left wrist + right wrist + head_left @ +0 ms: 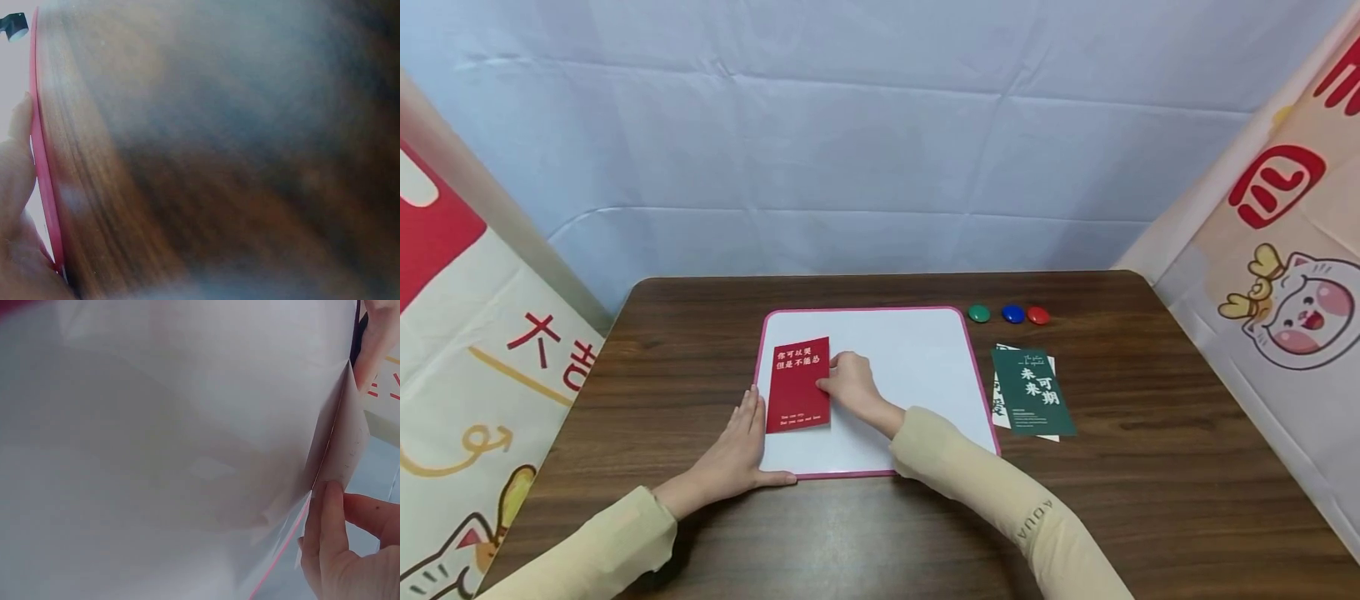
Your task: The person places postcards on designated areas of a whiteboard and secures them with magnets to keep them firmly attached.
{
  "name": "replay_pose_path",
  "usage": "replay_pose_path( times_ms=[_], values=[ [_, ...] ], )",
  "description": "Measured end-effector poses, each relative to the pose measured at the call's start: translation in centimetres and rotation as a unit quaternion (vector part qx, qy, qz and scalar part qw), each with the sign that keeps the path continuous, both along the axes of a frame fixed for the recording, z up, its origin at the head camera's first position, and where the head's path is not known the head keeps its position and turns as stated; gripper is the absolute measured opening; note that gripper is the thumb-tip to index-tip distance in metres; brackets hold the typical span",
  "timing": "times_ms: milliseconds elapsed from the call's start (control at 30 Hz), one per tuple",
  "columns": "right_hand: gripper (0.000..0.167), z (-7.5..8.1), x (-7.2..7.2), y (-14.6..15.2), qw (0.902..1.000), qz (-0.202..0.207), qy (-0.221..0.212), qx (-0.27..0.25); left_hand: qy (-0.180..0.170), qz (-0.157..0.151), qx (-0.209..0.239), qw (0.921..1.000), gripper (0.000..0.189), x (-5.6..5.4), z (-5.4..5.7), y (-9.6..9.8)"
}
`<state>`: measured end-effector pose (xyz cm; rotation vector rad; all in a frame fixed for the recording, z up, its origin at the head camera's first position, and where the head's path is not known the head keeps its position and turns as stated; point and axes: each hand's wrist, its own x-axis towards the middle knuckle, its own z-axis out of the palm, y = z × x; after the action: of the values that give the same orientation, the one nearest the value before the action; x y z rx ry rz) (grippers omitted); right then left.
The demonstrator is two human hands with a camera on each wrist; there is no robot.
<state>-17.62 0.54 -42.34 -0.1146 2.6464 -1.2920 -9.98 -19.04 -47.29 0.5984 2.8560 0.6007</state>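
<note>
A small whiteboard (917,375) with a pink frame lies flat on the wooden table. Over its left part is a red card (800,400) with white writing, its right edge pinched between the thumb and fingers of my right hand (853,385). The right wrist view shows the card's pale underside (345,440) tilted up from the board's shiny surface, with the fingertips at its edge. My left hand (737,446) rests at the board's front left corner, fingers straight along the left side and thumb along the front. In the left wrist view, that hand touches the pink frame (42,162).
Behind the board's right corner sit three round magnets: green (978,313), blue (1012,314) and red (1038,315). To the right, a dark green card (1034,400) lies over white cards (1001,408). A pale cloth (880,167) hangs behind the table (1120,358).
</note>
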Motion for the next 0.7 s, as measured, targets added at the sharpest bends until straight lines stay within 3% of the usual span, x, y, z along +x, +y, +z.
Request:
replay_pose_path(
  times_ms=[233,700],
  values=[
    [0.011,0.24,-0.04,-0.44,0.999,0.026,0.013,0.035,-0.003,-0.001,0.005,1.0,0.122,0.01,0.13,-0.07],
    [0.028,0.19,-0.05,-1.01,0.9957,0.039,0.015,0.082,-0.003,-0.001,0.01,0.9999,0.123,0.13,0.22,-0.21]
  ],
)
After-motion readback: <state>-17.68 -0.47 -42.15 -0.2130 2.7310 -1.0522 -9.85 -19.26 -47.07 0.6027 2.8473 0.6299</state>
